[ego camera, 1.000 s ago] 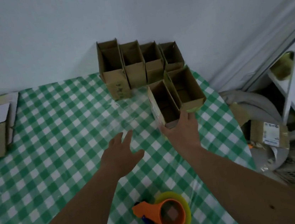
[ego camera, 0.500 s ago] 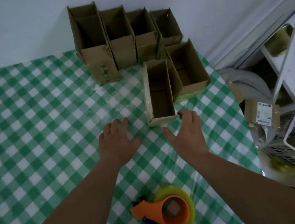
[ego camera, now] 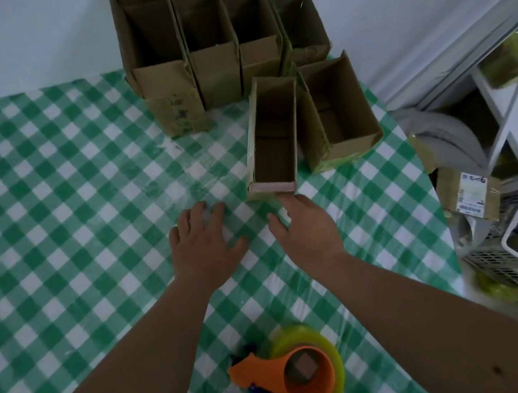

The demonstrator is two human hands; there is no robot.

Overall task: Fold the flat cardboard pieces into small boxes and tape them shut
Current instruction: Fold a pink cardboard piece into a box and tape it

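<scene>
Both hands flat and empty on the tabletop, just short of an open cardboard box.

The left hand (ego camera: 202, 239) and right hand (ego camera: 303, 226) lie apart, fingers relaxed; whether the right fingertips touch the nearest box (ego camera: 272, 139) is unclear. That box stands mouth up, its long axis running away from the person. Beside it sits another box (ego camera: 339, 114), and a row of boxes (ego camera: 219, 44), cut off at the top, lines the white wall (ego camera: 20, 39). A tape dispenser (ego camera: 301, 377) lies near the forearms on the green checked tabletop (ego camera: 58, 221); blurred shelving (ego camera: 509, 120) stands to the right.
</scene>
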